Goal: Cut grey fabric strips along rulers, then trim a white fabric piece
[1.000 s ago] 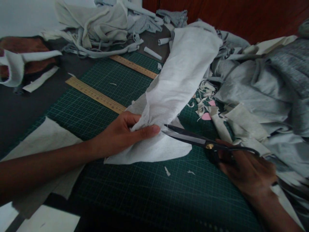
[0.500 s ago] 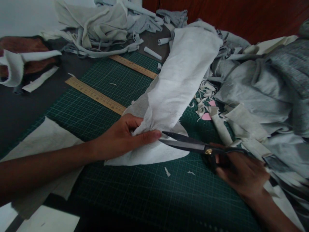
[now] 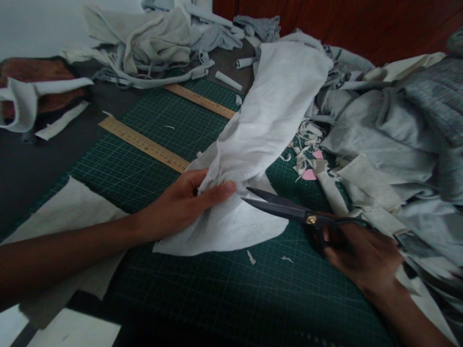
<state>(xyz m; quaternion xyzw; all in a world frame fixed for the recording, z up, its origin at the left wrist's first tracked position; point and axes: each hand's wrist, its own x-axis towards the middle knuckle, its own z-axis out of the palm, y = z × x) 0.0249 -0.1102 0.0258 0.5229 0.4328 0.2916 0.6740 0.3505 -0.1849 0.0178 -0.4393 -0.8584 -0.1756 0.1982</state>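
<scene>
A long piece of white fabric stretches from the back of the table down to the middle of the green cutting mat. My left hand pinches its gathered near end, thumb on top and fingers underneath. Below that grip, a flap of the fabric spreads over the mat. My right hand is wrapped round the handles of black scissors. Their blades are slightly apart and point left, with the tips just right of my left thumb, close over the fabric. Whether the tips touch it I cannot tell.
Two wooden rulers lie across the mat. Heaps of grey fabric crowd the right side, small scraps beside them. A pale cloth piece lies under my left forearm. More cloth is piled at the back left.
My left hand has shifted slightly left and up, bringing more of the gathered fabric into view. The scissor tips have risen a little and now stand farther from my thumb.
</scene>
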